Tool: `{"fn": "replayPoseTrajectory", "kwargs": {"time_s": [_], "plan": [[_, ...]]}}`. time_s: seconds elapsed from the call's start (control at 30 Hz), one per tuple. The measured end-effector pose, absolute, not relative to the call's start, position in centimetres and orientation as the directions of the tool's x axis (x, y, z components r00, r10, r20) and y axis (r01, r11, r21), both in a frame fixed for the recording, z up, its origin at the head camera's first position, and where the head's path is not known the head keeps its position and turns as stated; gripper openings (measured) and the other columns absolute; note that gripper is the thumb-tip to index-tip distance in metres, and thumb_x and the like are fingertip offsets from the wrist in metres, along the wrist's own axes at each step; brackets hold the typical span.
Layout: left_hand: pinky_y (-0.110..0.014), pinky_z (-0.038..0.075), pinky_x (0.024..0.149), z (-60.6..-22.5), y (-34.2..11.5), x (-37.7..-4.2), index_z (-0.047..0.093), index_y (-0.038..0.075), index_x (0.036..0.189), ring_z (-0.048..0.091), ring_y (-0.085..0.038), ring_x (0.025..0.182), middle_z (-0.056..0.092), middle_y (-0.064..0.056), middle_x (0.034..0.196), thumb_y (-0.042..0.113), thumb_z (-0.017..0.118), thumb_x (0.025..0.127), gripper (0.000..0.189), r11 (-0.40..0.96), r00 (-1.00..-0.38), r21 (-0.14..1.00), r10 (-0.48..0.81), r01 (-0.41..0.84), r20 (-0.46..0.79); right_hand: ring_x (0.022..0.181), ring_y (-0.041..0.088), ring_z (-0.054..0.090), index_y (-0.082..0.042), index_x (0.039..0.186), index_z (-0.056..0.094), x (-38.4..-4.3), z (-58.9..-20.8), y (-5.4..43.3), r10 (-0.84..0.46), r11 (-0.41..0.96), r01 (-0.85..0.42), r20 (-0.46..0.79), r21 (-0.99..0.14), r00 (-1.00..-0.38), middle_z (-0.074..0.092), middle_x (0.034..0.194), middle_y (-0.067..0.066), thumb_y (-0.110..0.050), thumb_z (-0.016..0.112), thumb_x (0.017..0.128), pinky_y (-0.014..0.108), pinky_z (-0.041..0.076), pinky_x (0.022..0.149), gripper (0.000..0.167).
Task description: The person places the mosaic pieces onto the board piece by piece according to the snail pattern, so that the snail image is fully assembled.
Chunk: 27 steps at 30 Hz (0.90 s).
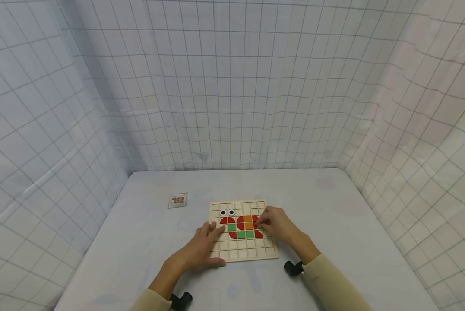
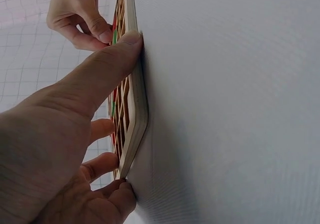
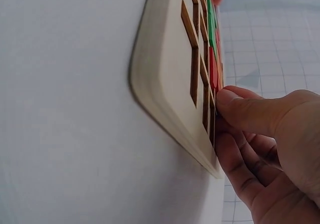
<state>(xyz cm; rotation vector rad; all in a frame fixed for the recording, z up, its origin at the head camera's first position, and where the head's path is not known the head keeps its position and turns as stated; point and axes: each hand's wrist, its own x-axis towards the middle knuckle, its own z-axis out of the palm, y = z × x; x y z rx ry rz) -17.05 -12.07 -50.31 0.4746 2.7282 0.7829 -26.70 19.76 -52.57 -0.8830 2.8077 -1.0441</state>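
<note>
A wooden grid board lies on the table, its cells partly filled with red, green and orange tiles and two white discs with black centres. My left hand rests at the board's left side, fingers spread over the cells; its thumb lies against the front edge. At the right side of the pattern, my right hand pinches a small red tile between thumb and index finger, down at the board's surface. In the right wrist view, the fingers mostly hide that tile.
A small pattern card with a similar coloured figure lies on the white table, left of the board and farther back. Grid-patterned white curtains surround the table at the back and sides. Each wrist wears a black device.
</note>
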Motion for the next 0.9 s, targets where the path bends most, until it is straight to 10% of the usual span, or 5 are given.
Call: {"fn": "replayPoseTrajectory", "kwargs": {"time_s": [0.9], "plan": [[-0.067,0.050,0.128,-49.9,-13.4,-17.7,0.050,0.014,0.176,0.052,-0.043,0.159,0.045,-0.021,0.177,0.047,0.098,0.096,0.100,0.799,-0.930,0.549,0.354,0.247,-0.097,0.103,0.012,0.074,-0.012,0.114,0.091,-25.5,-52.2,22.6,-0.432,0.641,-0.460,0.207,-0.615,-0.878,0.078,0.114,0.000,-0.010,0.085,0.107,0.029,0.066,0.092,0.009]]}}
